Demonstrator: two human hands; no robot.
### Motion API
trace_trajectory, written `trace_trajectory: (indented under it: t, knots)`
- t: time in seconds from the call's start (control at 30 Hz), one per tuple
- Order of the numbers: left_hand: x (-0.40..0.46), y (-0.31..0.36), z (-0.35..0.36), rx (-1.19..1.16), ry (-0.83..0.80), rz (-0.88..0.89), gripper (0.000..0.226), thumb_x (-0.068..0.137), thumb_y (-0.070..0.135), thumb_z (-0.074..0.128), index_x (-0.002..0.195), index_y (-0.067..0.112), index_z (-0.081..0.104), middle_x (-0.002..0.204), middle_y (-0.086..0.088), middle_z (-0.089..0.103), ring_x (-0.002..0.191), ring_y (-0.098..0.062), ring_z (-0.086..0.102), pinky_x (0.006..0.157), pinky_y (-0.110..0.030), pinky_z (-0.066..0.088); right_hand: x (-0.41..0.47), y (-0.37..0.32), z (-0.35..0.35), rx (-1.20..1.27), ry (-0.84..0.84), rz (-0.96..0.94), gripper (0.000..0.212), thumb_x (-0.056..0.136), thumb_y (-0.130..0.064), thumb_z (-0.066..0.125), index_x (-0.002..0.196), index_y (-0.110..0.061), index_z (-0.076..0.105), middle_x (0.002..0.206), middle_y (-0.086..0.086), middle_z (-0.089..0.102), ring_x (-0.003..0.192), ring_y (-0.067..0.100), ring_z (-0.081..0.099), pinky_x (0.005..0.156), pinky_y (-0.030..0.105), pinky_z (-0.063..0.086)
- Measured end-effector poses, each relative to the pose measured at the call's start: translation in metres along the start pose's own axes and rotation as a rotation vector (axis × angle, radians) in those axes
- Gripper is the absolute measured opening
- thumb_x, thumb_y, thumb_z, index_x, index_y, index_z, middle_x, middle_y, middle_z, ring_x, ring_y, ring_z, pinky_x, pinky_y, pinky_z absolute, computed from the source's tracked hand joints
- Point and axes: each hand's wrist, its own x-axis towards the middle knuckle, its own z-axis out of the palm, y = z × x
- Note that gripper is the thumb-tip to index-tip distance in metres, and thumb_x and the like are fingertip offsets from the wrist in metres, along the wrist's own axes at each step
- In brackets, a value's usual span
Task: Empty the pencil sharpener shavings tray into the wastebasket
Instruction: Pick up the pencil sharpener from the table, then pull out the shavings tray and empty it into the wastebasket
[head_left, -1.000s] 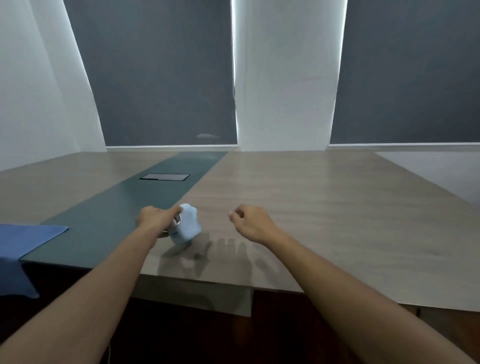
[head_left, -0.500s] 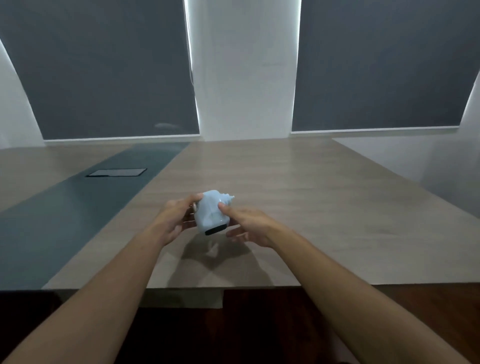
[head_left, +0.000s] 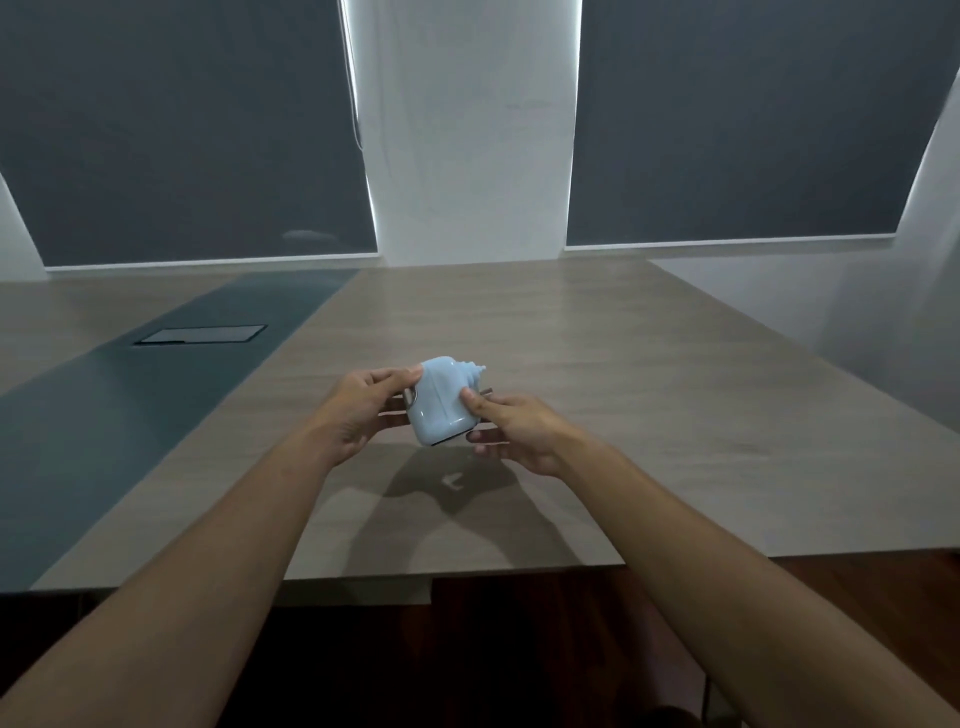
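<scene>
Both hands are holding a pale blue pencil sharpener (head_left: 441, 400) in the air above the near part of a wood-grain table (head_left: 597, 364), clear of the surface, with its shadow falling on the tabletop just below. The left hand (head_left: 358, 410) is gripping the sharpener's left side, thumb pressing near the top edge and fingers curling behind a metallic part at that side. The right hand (head_left: 514, 426) is closing on the right side, thumb lying against the front face and fingers wrapping underneath and behind. The sharpener is sitting tilted, its top leaning away and to the right, with a dark slot showing along its lower edge; whether the shavings tray is seated or partly drawn cannot be told. A dark green strip (head_left: 156, 395) is running along the table to the left, carrying a flush rectangular hatch (head_left: 200, 334). Grey roller blinds (head_left: 182, 130) are covering the windows beyond.
</scene>
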Motion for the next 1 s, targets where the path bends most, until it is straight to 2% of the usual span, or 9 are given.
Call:
trace_trajectory:
  t: [0.13, 0.23, 0.37, 0.53, 0.7, 0.77, 0.87, 0.93, 1.0]
  knots:
    - [0.004, 0.002, 0.002, 0.022, -0.008, 0.028, 0.014, 0.089, 0.019, 0.066, 0.098, 0.010, 0.073, 0.089, -0.007, 0.069, 0.072, -0.017, 0.063, 0.070, -0.029, 0.058, 0.001, 0.000, -0.003, 0.084, 0.054, -0.011, 0.027, 0.094, -0.027, 0.062, 0.109, -0.005, 0.065, 0.093, 0.003, 0.059, 0.065, 0.014, 0.050, 0.051, 0.020, 0.050]
    - [0.006, 0.002, -0.001, 0.029, 0.003, 0.039, 0.025, 0.090, 0.017, 0.065, 0.111, 0.005, 0.069, 0.095, -0.010, 0.066, 0.073, -0.017, 0.061, 0.064, -0.023, 0.058, 0.003, 0.001, -0.011, 0.140, 0.093, -0.037, 0.019, 0.096, -0.021, 0.059, 0.101, -0.004, 0.068, 0.085, 0.002, 0.061, 0.062, 0.013, 0.046, 0.048, 0.018, 0.046]
    - [0.008, 0.002, -0.003, 0.045, -0.024, 0.052, 0.041, 0.087, 0.014, 0.069, 0.125, -0.002, 0.063, 0.101, -0.011, 0.070, 0.080, -0.018, 0.066, 0.070, -0.023, 0.059, 0.006, 0.002, -0.020, 0.144, 0.110, -0.051, 0.026, 0.099, -0.015, 0.054, 0.117, 0.001, 0.063, 0.087, 0.006, 0.063, 0.068, 0.016, 0.054, 0.052, 0.018, 0.052]
    - [0.012, 0.000, -0.006, 0.091, 0.030, 0.079, 0.050, 0.082, 0.011, 0.075, 0.128, -0.002, 0.061, 0.119, -0.018, 0.068, 0.095, -0.021, 0.066, 0.079, -0.025, 0.060, 0.006, 0.002, -0.033, 0.128, 0.172, -0.071, 0.020, 0.100, -0.013, 0.050, 0.115, -0.002, 0.060, 0.090, 0.007, 0.060, 0.074, 0.018, 0.057, 0.064, 0.025, 0.054]
    - [0.009, -0.008, 0.000, 0.131, 0.166, 0.146, 0.052, 0.076, 0.010, 0.080, 0.124, -0.001, 0.063, 0.089, -0.006, 0.070, 0.079, -0.016, 0.068, 0.081, -0.028, 0.060, 0.005, 0.005, -0.050, 0.131, 0.214, -0.093, 0.033, 0.098, -0.006, 0.052, 0.130, 0.004, 0.054, 0.114, 0.015, 0.061, 0.086, 0.021, 0.064, 0.070, 0.031, 0.056]
    - [0.007, -0.011, 0.005, 0.180, 0.209, 0.167, 0.053, 0.074, 0.013, 0.083, 0.122, 0.002, 0.065, 0.090, -0.004, 0.070, 0.078, -0.015, 0.068, 0.087, -0.033, 0.058, 0.003, 0.006, -0.053, 0.125, 0.231, -0.085, 0.037, 0.096, -0.004, 0.056, 0.132, 0.002, 0.053, 0.117, 0.013, 0.062, 0.091, 0.022, 0.065, 0.069, 0.033, 0.058]
    - [0.004, -0.016, 0.014, 0.288, 0.225, 0.183, 0.052, 0.073, 0.016, 0.084, 0.120, 0.007, 0.066, 0.101, -0.007, 0.070, 0.081, -0.009, 0.065, 0.074, -0.019, 0.053, -0.001, 0.008, -0.058, 0.124, 0.265, -0.076, 0.045, 0.093, -0.002, 0.059, 0.136, 0.001, 0.048, 0.128, 0.014, 0.059, 0.097, 0.028, 0.066, 0.072, 0.035, 0.059]
    - [0.003, -0.019, 0.017, 0.325, 0.233, 0.189, 0.052, 0.072, 0.017, 0.084, 0.121, 0.009, 0.067, 0.106, -0.009, 0.070, 0.081, -0.007, 0.064, 0.064, -0.010, 0.048, -0.003, 0.009, -0.060, 0.141, 0.269, -0.070, 0.050, 0.091, 0.000, 0.062, 0.139, 0.001, 0.046, 0.134, 0.016, 0.057, 0.094, 0.027, 0.067, 0.070, 0.034, 0.060]
    - [0.001, -0.021, 0.019, 0.341, 0.251, 0.194, 0.054, 0.072, 0.017, 0.084, 0.122, 0.009, 0.066, 0.108, -0.009, 0.070, 0.080, -0.006, 0.063, 0.061, -0.006, 0.046, -0.005, 0.010, -0.062, 0.158, 0.275, -0.066, 0.053, 0.089, 0.001, 0.064, 0.139, 0.001, 0.045, 0.134, 0.018, 0.056, 0.092, 0.027, 0.068, 0.070, 0.034, 0.060]
